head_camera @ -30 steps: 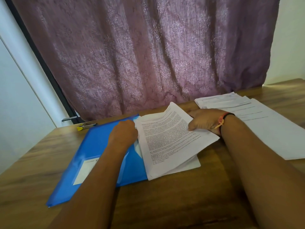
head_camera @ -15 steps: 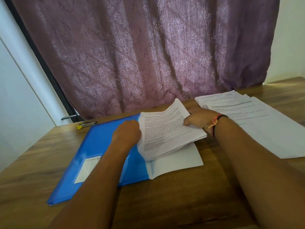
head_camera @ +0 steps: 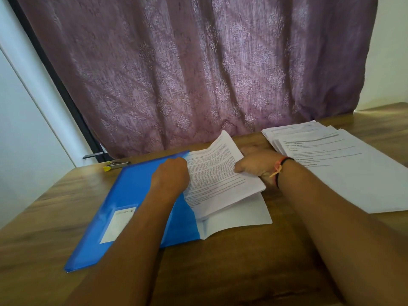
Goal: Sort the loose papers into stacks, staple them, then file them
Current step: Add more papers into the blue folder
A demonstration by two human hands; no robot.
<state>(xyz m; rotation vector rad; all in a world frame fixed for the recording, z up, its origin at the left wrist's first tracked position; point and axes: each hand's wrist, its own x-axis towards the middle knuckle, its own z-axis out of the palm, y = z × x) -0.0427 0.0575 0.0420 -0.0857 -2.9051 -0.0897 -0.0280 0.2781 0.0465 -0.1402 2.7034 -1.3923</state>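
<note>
Head view: my left grip (head_camera: 171,173) sits curled where the paper bundle (head_camera: 218,180) meets the blue folder (head_camera: 132,195); I cannot tell what it pinches. My right grip (head_camera: 254,166) pinches the bundle's right edge and holds the upper pages raised, probably to feed them into the folder. The bundle lies between both grips on the table (head_camera: 220,261), its left side seemingly inside the folder. Unfiled papers (head_camera: 342,168) lie to the right.
</note>
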